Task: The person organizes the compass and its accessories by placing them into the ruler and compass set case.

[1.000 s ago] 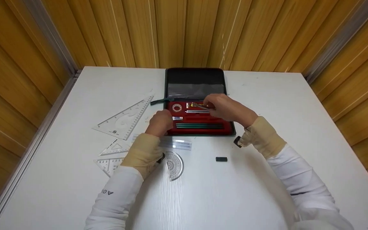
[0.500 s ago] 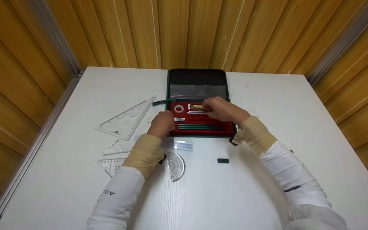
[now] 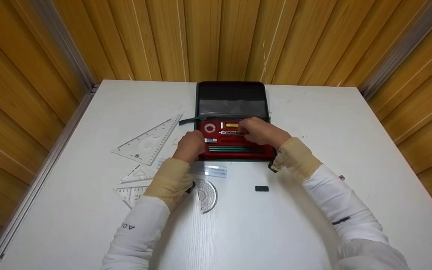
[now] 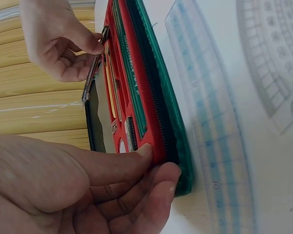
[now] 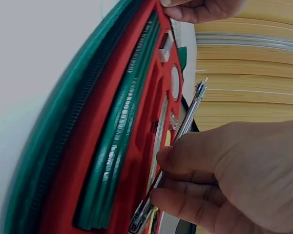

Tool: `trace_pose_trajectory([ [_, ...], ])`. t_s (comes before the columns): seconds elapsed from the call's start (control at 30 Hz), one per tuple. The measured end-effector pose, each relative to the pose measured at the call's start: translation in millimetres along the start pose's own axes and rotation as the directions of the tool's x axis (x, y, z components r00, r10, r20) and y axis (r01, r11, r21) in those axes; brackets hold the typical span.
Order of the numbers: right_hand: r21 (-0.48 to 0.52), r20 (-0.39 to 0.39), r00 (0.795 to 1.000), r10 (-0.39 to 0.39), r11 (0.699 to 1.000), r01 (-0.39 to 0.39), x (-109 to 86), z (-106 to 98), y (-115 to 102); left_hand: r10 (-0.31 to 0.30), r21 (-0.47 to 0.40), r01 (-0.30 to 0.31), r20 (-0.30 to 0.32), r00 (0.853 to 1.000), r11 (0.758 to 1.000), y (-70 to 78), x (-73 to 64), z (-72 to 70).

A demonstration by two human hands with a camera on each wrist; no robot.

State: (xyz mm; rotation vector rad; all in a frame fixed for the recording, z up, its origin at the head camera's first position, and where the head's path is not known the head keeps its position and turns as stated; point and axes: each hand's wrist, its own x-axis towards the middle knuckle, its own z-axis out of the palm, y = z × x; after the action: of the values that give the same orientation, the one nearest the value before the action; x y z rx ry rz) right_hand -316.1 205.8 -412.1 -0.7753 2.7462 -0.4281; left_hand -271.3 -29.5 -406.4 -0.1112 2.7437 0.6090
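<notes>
My left hand [image 3: 190, 145] pinches the near left corner of the red tray [image 4: 156, 126] between thumb and fingers. This tray lies in an open green zip case [image 3: 233, 90]. Above the tray, my right hand [image 3: 261, 131] pinches a metal drawing compass [image 5: 188, 119] between thumb and fingers, its tip pointing left in the head view. Dark green pencils [image 5: 122, 126] fill the tray's near slot. A small eraser [image 5: 166, 46], a round white ring-like piece [image 3: 210, 128] and a yellow-handled tool [image 3: 232, 125] sit in other slots.
Left of the case lie a large set square [image 3: 150, 140], smaller set squares [image 3: 138, 173] and a clear ruler [image 3: 216, 171]. A protractor [image 3: 206, 195] is in front, with a small dark green block [image 3: 261, 188] to its right. Wood-patterned panels [image 3: 201, 41] stand behind the table.
My right hand has moved slightly nearer to me with the compass, uncovering more of the yellow-handled tool. My left hand keeps its hold on the tray's corner.
</notes>
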Motion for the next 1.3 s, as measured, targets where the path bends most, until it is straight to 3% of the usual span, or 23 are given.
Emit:
trace_pose_trajectory([
  [0.27,-0.038,-0.004,1.0,-0.002,0.999,0.002,-1.3,6.8,1.6,0.009,0.0,-0.009,-0.007,1.0,1.0,0.6,0.3,-0.1],
  [0.63,-0.048,-0.068,0.997,-0.043,0.998,0.04,-3.7,12.6,8.5,0.016,0.016,-0.016,0.012,1.0,1.0,-1.0,3.5,0.1],
  [1.03,-0.03,-0.094,0.995,0.011,0.999,-0.014,-3.1,16.5,11.4,0.039,0.038,-0.038,-0.029,0.999,0.999,-3.4,0.0,4.0],
  [1.3,-0.03,-0.122,0.992,0.019,0.999,-0.023,-2.8,17.3,10.8,0.04,0.028,-0.04,-0.021,0.999,0.999,-2.8,-0.6,0.8],
])
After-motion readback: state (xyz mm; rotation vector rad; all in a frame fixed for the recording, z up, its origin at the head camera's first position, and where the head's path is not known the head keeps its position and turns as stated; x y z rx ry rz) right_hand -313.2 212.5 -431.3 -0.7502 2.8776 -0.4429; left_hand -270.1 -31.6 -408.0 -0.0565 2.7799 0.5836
